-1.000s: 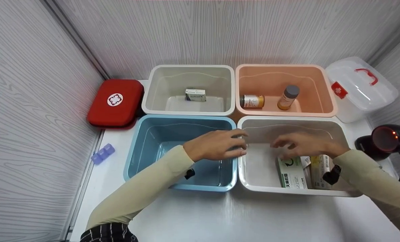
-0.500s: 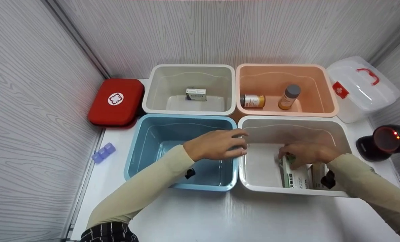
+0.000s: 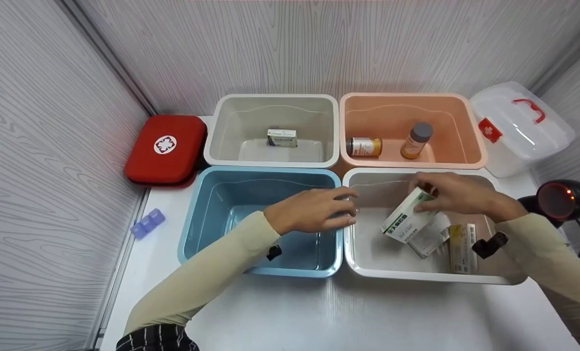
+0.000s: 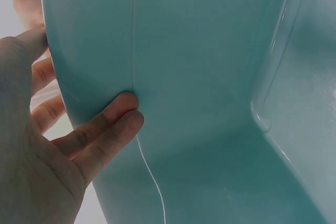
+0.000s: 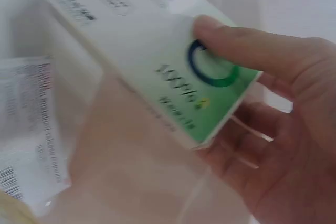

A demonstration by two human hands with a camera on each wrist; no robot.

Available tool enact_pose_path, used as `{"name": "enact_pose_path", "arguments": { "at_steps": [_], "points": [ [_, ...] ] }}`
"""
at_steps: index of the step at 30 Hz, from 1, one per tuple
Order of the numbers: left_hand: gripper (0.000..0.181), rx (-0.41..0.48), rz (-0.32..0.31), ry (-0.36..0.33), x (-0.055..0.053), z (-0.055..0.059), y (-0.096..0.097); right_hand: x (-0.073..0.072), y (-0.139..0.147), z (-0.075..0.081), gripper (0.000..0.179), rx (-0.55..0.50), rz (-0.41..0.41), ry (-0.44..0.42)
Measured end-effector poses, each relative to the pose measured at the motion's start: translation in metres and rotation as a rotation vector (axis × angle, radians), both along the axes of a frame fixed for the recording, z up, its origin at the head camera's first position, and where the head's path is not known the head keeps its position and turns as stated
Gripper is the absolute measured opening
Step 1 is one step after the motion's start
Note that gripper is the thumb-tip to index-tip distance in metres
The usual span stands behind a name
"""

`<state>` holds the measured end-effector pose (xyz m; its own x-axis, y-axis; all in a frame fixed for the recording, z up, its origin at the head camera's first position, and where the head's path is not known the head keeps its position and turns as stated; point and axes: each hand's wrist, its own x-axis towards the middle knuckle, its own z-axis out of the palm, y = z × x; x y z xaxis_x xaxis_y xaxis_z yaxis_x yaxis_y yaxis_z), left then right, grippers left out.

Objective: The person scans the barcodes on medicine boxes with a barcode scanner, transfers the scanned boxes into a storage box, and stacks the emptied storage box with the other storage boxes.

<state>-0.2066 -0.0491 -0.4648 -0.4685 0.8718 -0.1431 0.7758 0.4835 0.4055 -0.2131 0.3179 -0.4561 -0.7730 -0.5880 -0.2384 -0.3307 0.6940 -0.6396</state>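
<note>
In the head view my right hand pinches a green-and-white medicine box, thumb on its printed face and fingers behind. The box is tilted above the floor of the white bin. Beneath it lie a white medicine pack and a yellow-and-white medicine box. The right wrist view shows the green end of the held medicine box near my palm. My left hand rests at the right rim of the blue bin. In the left wrist view, two fingertips touch the bin's inner wall.
Behind stand a beige bin with a small box and an orange bin with two bottles. Around them are a red first-aid case, a purple pill organizer, a clear lidded box and a black scanner.
My right hand has reached into the white bin, taken hold of the green-and-white medicine box and raised it, uncovering more of the white pack. The left hand has stayed in place.
</note>
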Motion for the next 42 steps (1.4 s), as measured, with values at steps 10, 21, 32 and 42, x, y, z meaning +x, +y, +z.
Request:
{"name": "enact_pose_path", "arguments": {
  "at_steps": [10, 21, 32, 42],
  "points": [
    [0.046, 0.010, -0.005, 0.020, 0.000, 0.000, 0.000, 0.008, 0.004, 0.024, 0.036, -0.217, -0.070, 0.199],
    [0.046, 0.001, 0.000, 0.020, 0.001, 0.000, -0.001, 0.021, 0.017, 0.036, 0.042, -0.184, -0.095, 0.302],
    [0.047, 0.009, -0.003, 0.013, 0.000, -0.002, -0.001, 0.024, 0.030, 0.027, 0.066, -0.295, -0.281, 0.232],
    [0.044, 0.034, -0.007, -0.002, -0.001, -0.002, -0.002, 0.027, 0.036, 0.024, 0.097, -0.356, -0.275, 0.201]
  ]
}}
